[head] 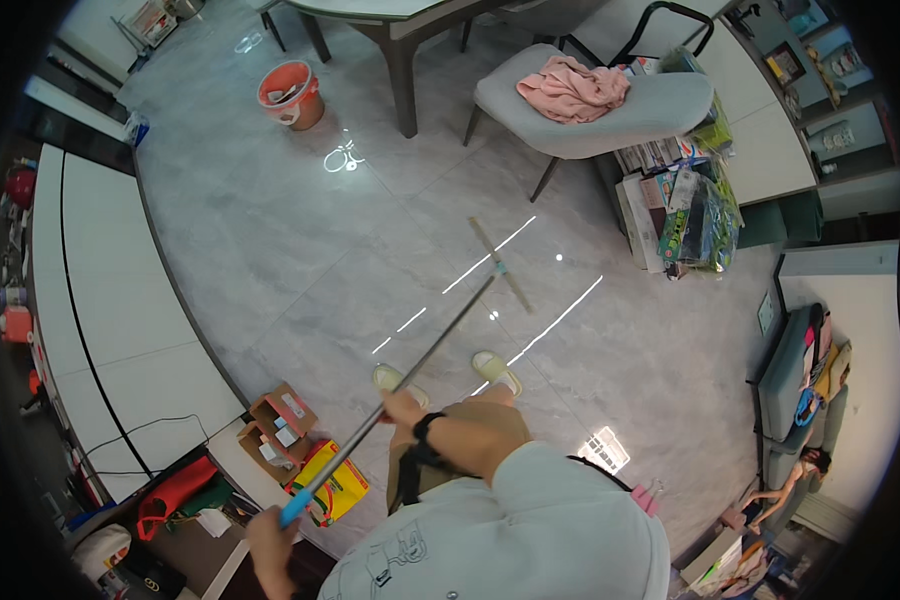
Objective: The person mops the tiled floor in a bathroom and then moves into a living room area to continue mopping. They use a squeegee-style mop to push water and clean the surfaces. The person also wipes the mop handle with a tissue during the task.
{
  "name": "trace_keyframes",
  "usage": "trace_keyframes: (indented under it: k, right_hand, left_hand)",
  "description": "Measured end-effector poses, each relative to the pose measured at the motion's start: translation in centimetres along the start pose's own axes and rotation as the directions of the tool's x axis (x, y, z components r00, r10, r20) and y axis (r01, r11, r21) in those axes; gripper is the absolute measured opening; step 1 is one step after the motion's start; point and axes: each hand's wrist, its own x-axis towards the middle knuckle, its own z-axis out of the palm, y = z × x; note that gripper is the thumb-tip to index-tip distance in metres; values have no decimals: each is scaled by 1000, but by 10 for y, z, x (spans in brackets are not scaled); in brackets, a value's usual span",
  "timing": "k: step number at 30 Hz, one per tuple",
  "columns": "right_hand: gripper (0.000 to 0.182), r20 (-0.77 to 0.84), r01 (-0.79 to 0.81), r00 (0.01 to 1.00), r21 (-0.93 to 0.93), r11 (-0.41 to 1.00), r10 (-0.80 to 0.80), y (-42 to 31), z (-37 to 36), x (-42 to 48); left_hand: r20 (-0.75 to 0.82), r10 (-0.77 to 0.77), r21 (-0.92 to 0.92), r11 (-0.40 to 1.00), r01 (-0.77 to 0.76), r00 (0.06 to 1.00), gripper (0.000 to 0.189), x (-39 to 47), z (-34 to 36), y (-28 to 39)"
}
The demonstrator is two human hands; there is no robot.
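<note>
My left hand [270,544] is closed around the blue grip at the upper end of a long-handled floor mop or squeegee [429,352]. Farther down, my right hand [403,410] holds the grey metal pole, with a black band on that wrist. The pole slants away to the upper right, across my front. Its long, narrow head [516,290] lies on the glossy grey tile floor [330,247] beyond my feet, joined by a light-blue connector [501,267]. From here the pad's underside is hidden.
An orange bucket [292,97] stands near the table leg [399,82]. A grey chair [506,94] carries a pink cloth [574,88], with boxes and bags [682,210] beside it. Small cartons [281,420] and a yellow bag [345,487] sit left. Another person [787,484] is at far right.
</note>
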Motion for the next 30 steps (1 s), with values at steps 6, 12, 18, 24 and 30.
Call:
trace_keyframes:
  k: [6, 12, 18, 24, 30]
  right_hand:
    - [31, 225, -170, 962, 50, 984, 154, 23, 154, -23]
    - [34, -17, 201, 979, -82, 976, -203, -68, 109, 59]
    - [38, -322, 320, 880, -144, 936, -350, -164, 42, 135]
    - [23, 94, 188, 975, 115, 975, -199, -106, 159, 120]
    - [23, 113, 32, 991, 319, 947, -72, -142, 257, 83]
  left_hand:
    - [-96, 40, -21, 999, -42, 995, 29, -25, -63, -129]
    - [-110, 114, -82, 989, -123, 987, 28, 90, -33, -99]
    - [-97, 283, -144, 945, -295, 954, 30, 196, -3, -18]
    - [33, 145, -79, 987, -142, 989, 32, 185, -71, -145]
    - [18, 71, -40, 997, -70, 997, 27, 222, -176, -184]
